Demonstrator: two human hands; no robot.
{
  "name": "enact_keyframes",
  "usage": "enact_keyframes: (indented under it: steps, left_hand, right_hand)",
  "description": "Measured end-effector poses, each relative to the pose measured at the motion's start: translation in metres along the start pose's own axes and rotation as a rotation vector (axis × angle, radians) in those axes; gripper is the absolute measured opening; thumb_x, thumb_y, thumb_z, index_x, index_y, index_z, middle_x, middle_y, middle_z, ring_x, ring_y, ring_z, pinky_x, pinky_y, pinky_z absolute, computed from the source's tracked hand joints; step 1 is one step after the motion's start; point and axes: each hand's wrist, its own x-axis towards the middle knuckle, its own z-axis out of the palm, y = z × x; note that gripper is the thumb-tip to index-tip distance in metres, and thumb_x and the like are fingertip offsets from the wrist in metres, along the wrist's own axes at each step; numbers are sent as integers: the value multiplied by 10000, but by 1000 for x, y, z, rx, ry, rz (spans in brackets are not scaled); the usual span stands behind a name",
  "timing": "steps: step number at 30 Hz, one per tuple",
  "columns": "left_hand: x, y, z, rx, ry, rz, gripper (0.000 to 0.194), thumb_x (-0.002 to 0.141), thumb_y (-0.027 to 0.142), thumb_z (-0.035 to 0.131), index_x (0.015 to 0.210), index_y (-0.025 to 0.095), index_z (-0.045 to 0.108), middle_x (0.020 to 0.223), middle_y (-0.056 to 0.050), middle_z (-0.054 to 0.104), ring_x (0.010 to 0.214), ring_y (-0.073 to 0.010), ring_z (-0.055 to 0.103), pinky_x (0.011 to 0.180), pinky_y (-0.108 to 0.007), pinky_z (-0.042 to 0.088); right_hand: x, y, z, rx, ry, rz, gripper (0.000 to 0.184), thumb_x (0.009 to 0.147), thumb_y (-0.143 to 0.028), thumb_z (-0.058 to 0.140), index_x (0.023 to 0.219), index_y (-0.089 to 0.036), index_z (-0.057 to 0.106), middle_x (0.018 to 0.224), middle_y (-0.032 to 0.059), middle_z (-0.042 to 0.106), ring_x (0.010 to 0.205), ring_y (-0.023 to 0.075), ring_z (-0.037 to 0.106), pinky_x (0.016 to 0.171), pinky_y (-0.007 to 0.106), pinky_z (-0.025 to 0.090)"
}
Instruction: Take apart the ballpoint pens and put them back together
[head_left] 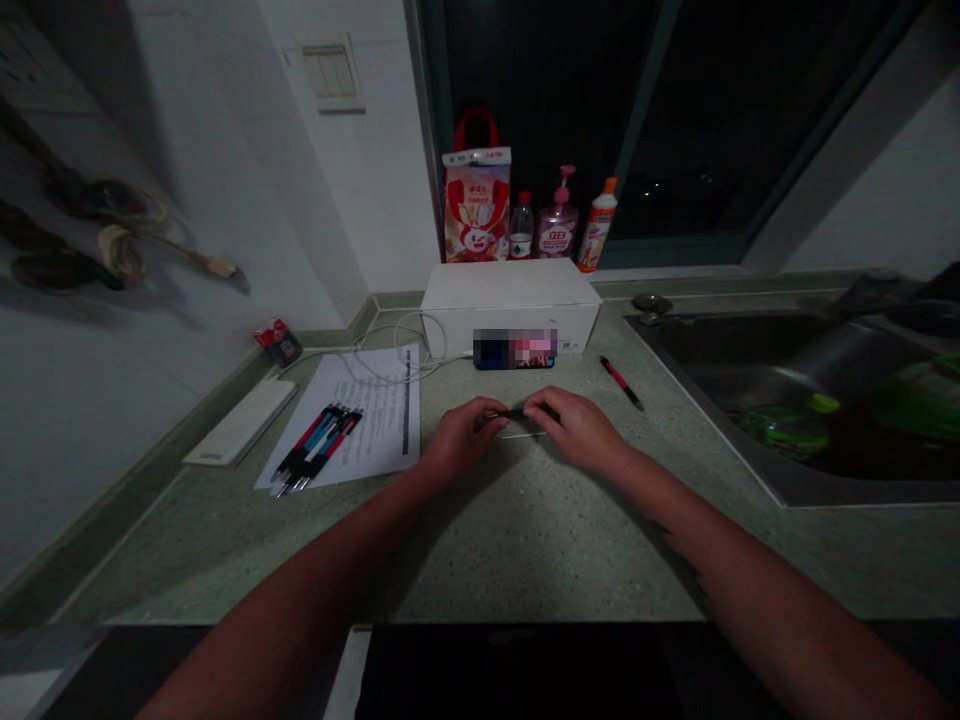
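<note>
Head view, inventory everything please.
Window: one, dark, rear
Switch: one, pale, left
Cords: several, mixed, left
Counter: one, green, centre
Sink: one, grey, right
Sink contents: unclear, green, inside
Bag: one, red, rear
Bottles: three, clear, pink, orange, rear
Box: one, white, rear
Phone: one, dark, centre
Cable: one, white, left
Packet: one, red, left
Slab: one, white, left
Papers: count unclear, white, left
Pens: several, mixed, on papers
Lone pen: one, red-black, right
Stick: one, white, centre
Slim piece: one, dark, centre
Left hand, right hand: two, bare, on slim piece

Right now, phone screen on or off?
On: the phone shows a lit, coloured picture, though part is pixelated; it stands before the white box.
</note>
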Motion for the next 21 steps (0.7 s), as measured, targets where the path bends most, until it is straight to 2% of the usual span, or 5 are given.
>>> enact_keyframes:
  steps: [4, 10, 15, 18, 21]
  left_hand:
    - [-1, 3, -4, 27, 25, -43, 140, 899, 246, 646, 1001, 187, 722, 913, -56, 778, 843, -204, 721, 819, -350, 559]
    - [-2, 12, -4, 50, 15, -31, 183, 892, 277, 620, 947, 174, 759, 897, -66, 780, 837, -224, 705, 826, -366, 546]
    - [-3, 12, -4, 50, 6, -64, 207, 898, 295, 599, 942, 190, 772, 871, -59, 778, 832, -226, 701, 832, -362, 537]
    - [-3, 10, -4, 45, 17, -41, 189, 894, 287, 611, 933, 190, 769, 888, -67, 778, 829, -221, 699, 821, -355, 537]
    - [-3, 8, -2, 50, 14, -31, 174, 891, 277, 622, 942, 192, 765, 893, -61, 779, 826, -214, 700, 824, -353, 539]
  right_hand:
    - [1, -1, -1, 20, 11, 33, 174, 1001, -289, 530, 993, -204, 682, 967, 64, 733, 891, 212, 672, 798, 327, 478]
    - [1, 1, 3, 81, -55, 5, 193, 994, -286, 546, 995, -230, 731, 992, 56, 764, 902, 211, 695, 816, 334, 498]
    - [0, 3, 5, 139, -4, -12, 137, 936, -249, 626, 1024, -240, 731, 969, 53, 755, 886, 207, 687, 801, 332, 504]
    - [-1, 3, 4, 142, -13, 6, 155, 919, -291, 664, 1051, -239, 724, 978, 55, 752, 863, 206, 683, 772, 327, 495]
    - [0, 2, 4, 103, -85, 22, 226, 994, -334, 544, 924, -232, 734, 895, 49, 753, 818, 205, 681, 747, 330, 476]
